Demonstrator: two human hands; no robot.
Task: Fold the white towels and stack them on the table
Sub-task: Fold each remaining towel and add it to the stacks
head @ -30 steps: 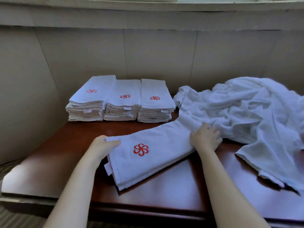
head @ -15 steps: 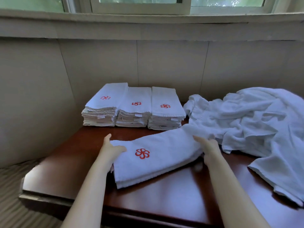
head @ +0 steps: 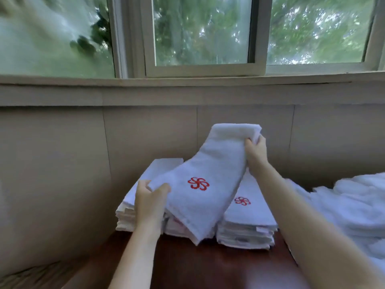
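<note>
Diagonally, left hand [head: 151,197] low, right hand [head: 255,149] high, each grip tight on the folded towel [head: 208,170].

No words or numbers can be read. The only mark is a red stitched pinwheel emblem [head: 198,183] of looping petals, on the upper face of the folded towel [head: 214,155] that is held up. A second red emblem [head: 242,201] of the same shape is on the top towel of the right-hand stack [head: 248,220].
</note>
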